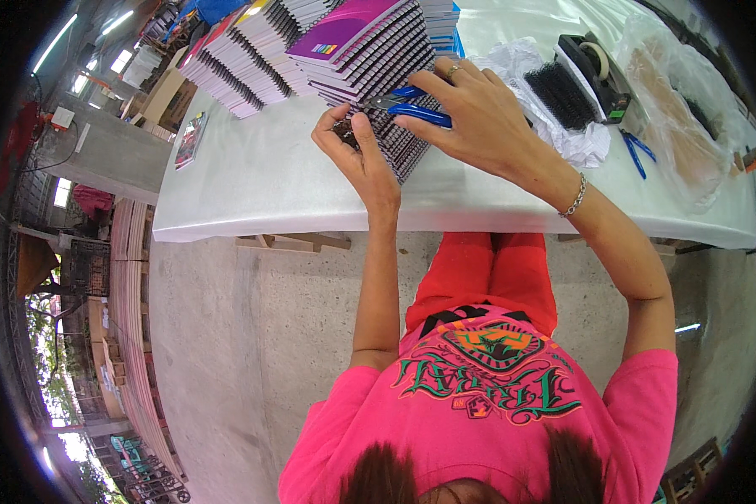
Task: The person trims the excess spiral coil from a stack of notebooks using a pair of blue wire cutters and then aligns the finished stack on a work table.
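Right hand [483, 113] closed around blue pliers [420, 114], handles spread, nose at notebook stack [378, 55] coils. Left hand [363, 164] curled at stack's edge, thumb off fingertips; can't tell if pinching.

Upper centre: smooth plastic-gripped metal pliers [420, 113], glossy-covered paper notebooks [386, 50]. Upper right: crumpled matt paper [592, 147], shiny plastic bag [676, 118]. Across the top, sheeny tablecloth [260, 185]; centre, rough concrete floor [311, 286].
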`<state>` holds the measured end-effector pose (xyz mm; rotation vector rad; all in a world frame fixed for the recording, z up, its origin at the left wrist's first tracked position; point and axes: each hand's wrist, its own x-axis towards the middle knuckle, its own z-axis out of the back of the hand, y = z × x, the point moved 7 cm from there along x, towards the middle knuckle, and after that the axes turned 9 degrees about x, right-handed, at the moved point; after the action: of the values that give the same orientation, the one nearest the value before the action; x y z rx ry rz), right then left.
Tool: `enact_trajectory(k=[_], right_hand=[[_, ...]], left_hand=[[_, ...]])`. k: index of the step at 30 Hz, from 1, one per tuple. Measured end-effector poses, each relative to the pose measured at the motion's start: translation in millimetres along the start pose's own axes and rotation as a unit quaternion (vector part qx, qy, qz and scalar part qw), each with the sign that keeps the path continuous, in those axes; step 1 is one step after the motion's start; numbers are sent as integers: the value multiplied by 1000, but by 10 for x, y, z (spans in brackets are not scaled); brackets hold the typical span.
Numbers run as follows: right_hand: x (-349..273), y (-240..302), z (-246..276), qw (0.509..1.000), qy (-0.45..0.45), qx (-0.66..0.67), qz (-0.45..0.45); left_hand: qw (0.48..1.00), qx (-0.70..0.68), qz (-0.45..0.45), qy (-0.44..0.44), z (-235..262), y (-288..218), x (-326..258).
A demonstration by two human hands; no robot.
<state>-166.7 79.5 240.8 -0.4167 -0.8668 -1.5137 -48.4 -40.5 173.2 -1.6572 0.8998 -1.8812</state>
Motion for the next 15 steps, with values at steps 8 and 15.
enact_trajectory(k=[8,15], right_hand=[[28,-39,-78,997,69,29,-35],[-63,-87,-22,996,52,39,-54]], left_hand=[[1000,20,-13,-13,0,-21,-10],[999,-21,45,-22,4,30,-27]])
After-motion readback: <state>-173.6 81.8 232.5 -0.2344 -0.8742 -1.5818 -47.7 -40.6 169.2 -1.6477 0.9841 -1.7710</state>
